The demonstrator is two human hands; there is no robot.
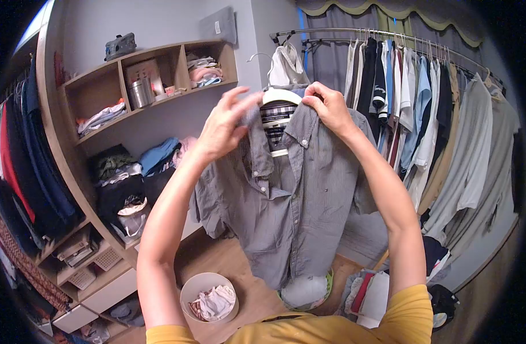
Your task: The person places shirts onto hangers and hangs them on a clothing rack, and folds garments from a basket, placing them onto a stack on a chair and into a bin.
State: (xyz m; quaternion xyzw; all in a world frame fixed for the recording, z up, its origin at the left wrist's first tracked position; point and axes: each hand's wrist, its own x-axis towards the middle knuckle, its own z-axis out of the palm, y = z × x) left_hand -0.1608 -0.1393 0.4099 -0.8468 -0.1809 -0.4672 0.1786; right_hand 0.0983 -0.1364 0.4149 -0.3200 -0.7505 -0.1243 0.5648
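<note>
A grey, finely striped button-up shirt (274, 223) hangs in front of me on a white hanger (282, 96), its collar spread and its upper buttons undone. My right hand (330, 112) pinches the right side of the collar between thumb and fingers. At the left side of the collar is my left hand (228, 123), its fingers apart and slightly blurred; it seems to hold nothing. Inside the neck, a checked lining and part of the hanger show. What the hanger's hook hangs from is hard to make out.
A rail (389, 35) packed with hanging clothes runs along the right. Wall shelves (151, 54) with folded clothes stand at the left. On the floor are a white bin (185, 298) holding crumpled fabric, a green-rimmed basket (330, 284) and a folded clothes pile (373, 298).
</note>
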